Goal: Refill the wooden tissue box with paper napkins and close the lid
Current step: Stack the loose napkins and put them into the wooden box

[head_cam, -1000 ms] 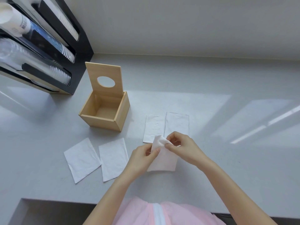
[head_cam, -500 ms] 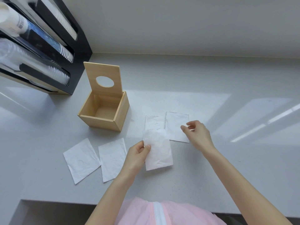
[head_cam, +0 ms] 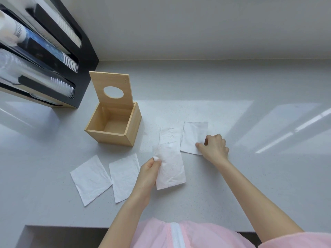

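Note:
The wooden tissue box [head_cam: 109, 135] stands empty on the white counter, its lid [head_cam: 112, 91] with a round hole tipped up at the back. My left hand [head_cam: 149, 170] pinches a folded white napkin [head_cam: 170, 167] by its left edge, just above the counter. My right hand [head_cam: 214, 148] rests its fingertips on the lower right corner of another napkin [head_cam: 192, 136] lying flat. A third napkin [head_cam: 170, 136] lies between them, partly under the held one. Two more napkins lie to the left, one [head_cam: 91, 179] beside the other [head_cam: 124, 176].
A black cup dispenser [head_cam: 44, 56] with stacked cups fills the far left, close behind the box. The wall runs along the back. The counter's front edge [head_cam: 62, 227] is near my body, with a pink garment [head_cam: 179, 235] below.
My hands have parted. The right hand let go of the folded napkin and moved right onto the flat napkin; the left hand keeps the folded napkin.

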Available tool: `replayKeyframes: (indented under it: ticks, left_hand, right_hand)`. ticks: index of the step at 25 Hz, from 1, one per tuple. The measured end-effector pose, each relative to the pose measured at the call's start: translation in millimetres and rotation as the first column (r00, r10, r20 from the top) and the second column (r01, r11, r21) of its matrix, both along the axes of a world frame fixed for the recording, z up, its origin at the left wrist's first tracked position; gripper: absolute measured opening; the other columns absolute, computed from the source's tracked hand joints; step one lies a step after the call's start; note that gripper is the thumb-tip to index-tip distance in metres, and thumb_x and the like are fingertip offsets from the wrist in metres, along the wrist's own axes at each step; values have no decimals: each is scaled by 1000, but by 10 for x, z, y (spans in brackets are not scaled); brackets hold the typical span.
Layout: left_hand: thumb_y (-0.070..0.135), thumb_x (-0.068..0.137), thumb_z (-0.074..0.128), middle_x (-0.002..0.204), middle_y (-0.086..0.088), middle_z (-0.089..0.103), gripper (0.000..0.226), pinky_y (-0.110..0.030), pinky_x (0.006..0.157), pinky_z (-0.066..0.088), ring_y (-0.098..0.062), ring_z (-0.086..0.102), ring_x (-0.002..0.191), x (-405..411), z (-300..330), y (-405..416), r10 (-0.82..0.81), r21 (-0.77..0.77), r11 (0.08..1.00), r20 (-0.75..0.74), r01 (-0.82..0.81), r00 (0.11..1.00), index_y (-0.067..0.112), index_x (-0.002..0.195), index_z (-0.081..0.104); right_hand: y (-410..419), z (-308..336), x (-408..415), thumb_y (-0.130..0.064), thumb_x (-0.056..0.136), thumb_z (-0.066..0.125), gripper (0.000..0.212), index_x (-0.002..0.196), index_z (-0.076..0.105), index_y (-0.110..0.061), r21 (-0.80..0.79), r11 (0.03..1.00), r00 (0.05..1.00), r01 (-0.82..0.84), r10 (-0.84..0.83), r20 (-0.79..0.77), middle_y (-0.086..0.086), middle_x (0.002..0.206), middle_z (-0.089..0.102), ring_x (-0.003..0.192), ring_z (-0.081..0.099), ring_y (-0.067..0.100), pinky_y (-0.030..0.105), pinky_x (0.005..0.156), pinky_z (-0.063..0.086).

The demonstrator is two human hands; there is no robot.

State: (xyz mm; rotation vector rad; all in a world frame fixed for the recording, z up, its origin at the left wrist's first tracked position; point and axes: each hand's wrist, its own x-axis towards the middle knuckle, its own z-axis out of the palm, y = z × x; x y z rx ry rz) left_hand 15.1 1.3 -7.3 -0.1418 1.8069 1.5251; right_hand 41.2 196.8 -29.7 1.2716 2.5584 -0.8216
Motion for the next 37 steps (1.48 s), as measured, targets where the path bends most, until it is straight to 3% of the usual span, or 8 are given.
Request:
replayKeyframes:
  ticks: [5, 11, 14, 16, 18, 21, 28, 37]
  left_hand:
    - [14, 98, 35, 94, -4, 67, 28, -32, 78, 46, -20, 61, 84, -16, -15, -21, -4, -14, 1000, -10, 3, 1000, 19, 94, 63]
    - [16, 100, 35, 95, 0, 70, 30, -27, 78, 52, -12, 66, 84, -11, 15, -23, -35, 100, 995, 62, 29, 997, 17, 101, 65]
    - [17, 99, 36, 102, -3, 71, 31, -27, 72, 55, -11, 68, 83, -33, 9, -29, -32, 151, 988, 115, 15, 993, 11, 112, 64]
    - [19, 97, 39, 115, -8, 69, 33, -36, 85, 53, -21, 66, 101, -45, 20, -30, -39, 200, 980, 147, 9, 988, 9, 116, 64]
    - [19, 96, 40, 122, -14, 65, 34, -44, 95, 48, -29, 61, 112, -44, 28, -30, -39, 244, 970, 158, 0, 987, 7, 116, 63]
    - [17, 97, 38, 114, -15, 67, 33, -35, 78, 54, -23, 66, 96, -30, 51, -22, 20, 253, 965, 169, -63, 985, 4, 113, 64]
    - [37, 98, 33, 96, -4, 72, 37, -30, 73, 55, -13, 71, 81, -30, 27, -32, 62, 305, 941, 260, -143, 964, 16, 109, 61]
    - [12, 96, 43, 83, 6, 73, 22, -28, 70, 52, -8, 69, 74, -56, 41, -139, 131, 138, 980, 89, -142, 987, 20, 95, 64]
  right_hand:
    - [-53, 107, 127, -15, 87, 51, 6, 91, 51, -11, -392, 912, 893, 122, -274, -358, -3, 79, 52, 81, 49, 20, 25, 61, 37]
    - [-283, 403, 285, -11, 88, 55, 7, 95, 58, -12, -643, 766, 796, -2, -388, -464, 0, 86, 60, 83, 57, 18, 34, 83, 48]
    - [-445, 574, 395, -5, 90, 55, 9, 96, 59, -10, -810, 551, 749, -202, -446, -490, 2, 90, 66, 83, 63, 16, 27, 78, 53]
    - [-549, 575, 461, -4, 89, 56, 9, 95, 60, -9, -855, 458, 775, -241, -440, -454, 4, 90, 68, 83, 65, 18, 28, 77, 53]
    - [-639, 470, 511, -5, 88, 58, 9, 96, 60, -7, -804, 569, 846, -172, -334, -417, 5, 92, 68, 84, 64, 20, 31, 79, 51]
    - [-708, 327, 535, -8, 87, 58, 13, 100, 60, -4, -698, 713, 894, -61, -273, -356, 6, 93, 66, 83, 61, 19, 28, 74, 47]
    - [-742, 260, 486, -13, 87, 58, 12, 99, 59, -11, -640, 767, 913, -39, -233, -334, 5, 99, 67, 90, 63, 21, 38, 85, 50]
    - [-578, 202, 276, -30, 94, 46, 23, 96, 63, -14, -517, 844, 976, -141, 29, -217, -2, 87, 65, 87, 62, 18, 27, 75, 45]
